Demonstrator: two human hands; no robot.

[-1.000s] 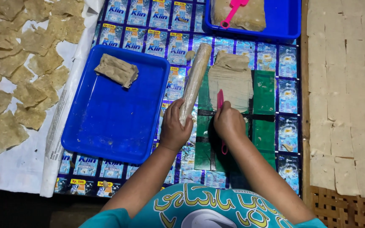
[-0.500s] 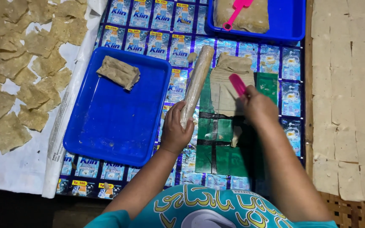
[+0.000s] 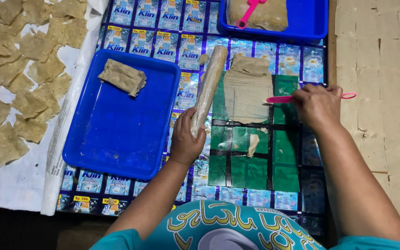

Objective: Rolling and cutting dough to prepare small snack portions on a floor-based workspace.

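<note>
Left hand (image 3: pixel 185 141) wrapped around the near end of a long, pale, dough-dusted rolling pin (image 3: pixel 208 85), fingers closed tight on it; pin lying at a slant along the left edge of a thin, matte tan dough sheet (image 3: pixel 247 90). Sheet roughly rectangular, flattened on a glossy green board (image 3: pixel 255 169) crossed by dark lines, with a small torn scrap (image 3: pixel 253 144) just below. Right hand (image 3: pixel 318 105) closed on a slim pink plastic cutter (image 3: pixel 281 99), tip touching the sheet's right edge. Underneath, a shiny mat of joined sachet wrappers (image 3: pixel 163 41). Left of the pin, a smooth blue tray (image 3: pixel 116 134) holding one folded slab of dough (image 3: pixel 122 77). Farther left, many rough, crinkled cut squares (image 3: pixel 21 92) spread over white paper. At the top, a second blue tray (image 3: pixel 311 23) with a dough lump and another pink tool.
</note>
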